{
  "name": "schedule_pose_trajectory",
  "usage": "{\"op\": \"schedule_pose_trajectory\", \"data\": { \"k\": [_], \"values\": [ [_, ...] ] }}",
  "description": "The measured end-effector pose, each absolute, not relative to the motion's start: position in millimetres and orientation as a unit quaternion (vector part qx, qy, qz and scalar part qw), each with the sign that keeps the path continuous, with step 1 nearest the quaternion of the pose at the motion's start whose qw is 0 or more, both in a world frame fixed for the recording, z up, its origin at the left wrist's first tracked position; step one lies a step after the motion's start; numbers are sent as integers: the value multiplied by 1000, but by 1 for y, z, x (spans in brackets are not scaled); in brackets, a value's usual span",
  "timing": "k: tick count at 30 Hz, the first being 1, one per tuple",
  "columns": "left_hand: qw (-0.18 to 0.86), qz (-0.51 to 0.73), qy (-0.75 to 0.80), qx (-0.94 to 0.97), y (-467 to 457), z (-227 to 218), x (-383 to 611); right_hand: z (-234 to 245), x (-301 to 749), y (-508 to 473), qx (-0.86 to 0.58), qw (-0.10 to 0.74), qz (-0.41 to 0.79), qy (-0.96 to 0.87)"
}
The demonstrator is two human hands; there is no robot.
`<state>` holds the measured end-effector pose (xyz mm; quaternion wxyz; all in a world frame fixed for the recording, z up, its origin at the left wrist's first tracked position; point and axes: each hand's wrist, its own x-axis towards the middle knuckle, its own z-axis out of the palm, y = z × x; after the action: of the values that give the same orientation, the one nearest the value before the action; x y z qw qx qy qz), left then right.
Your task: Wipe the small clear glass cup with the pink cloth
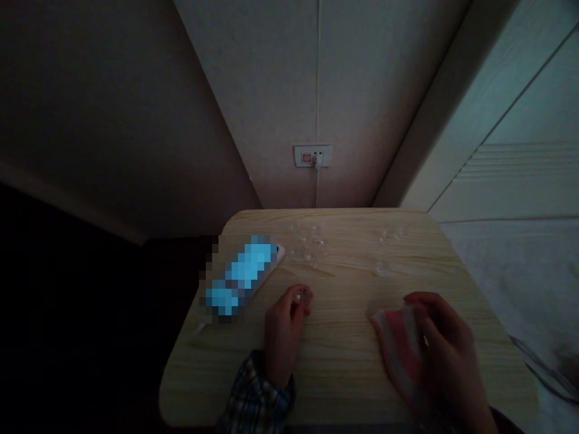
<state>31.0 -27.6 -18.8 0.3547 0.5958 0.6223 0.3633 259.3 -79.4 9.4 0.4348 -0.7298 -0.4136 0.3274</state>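
Note:
Near the middle of the table, my left hand is closed, with a small clear, glassy piece between thumb and fingers. My right hand pinches the upper edge of a red-and-white striped cloth, which looks flat and hangs or lies toward the table's front. Its lower part is dark and partly hidden by the hand. Beyond my left hand lies a cluster of several similar clear pieces. A few more clear pieces lie farther right, with another clear piece nearer the cloth.
A device with a lit, blurred blue screen lies at the table's left, a white cable by its near end. A wall socket holds a plug beyond the far edge. At right are a pale door and dark cables. The room is dim.

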Motion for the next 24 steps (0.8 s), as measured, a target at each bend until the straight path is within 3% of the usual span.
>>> {"op": "schedule_pose_trajectory", "data": {
  "k": [5, 9, 24],
  "values": [
    [400, 419, 597, 555, -53, -14, 52, 11, 247, -82, -668, 471, 362, -448],
    [419, 456, 572, 537, -71, -3, 70, 29, 242, -84, -631, 516, 302, -494],
    [328, 563, 435, 622, -158, 100, 107, 109, 234, -153, -431, 747, 156, -481]
  ]
}}
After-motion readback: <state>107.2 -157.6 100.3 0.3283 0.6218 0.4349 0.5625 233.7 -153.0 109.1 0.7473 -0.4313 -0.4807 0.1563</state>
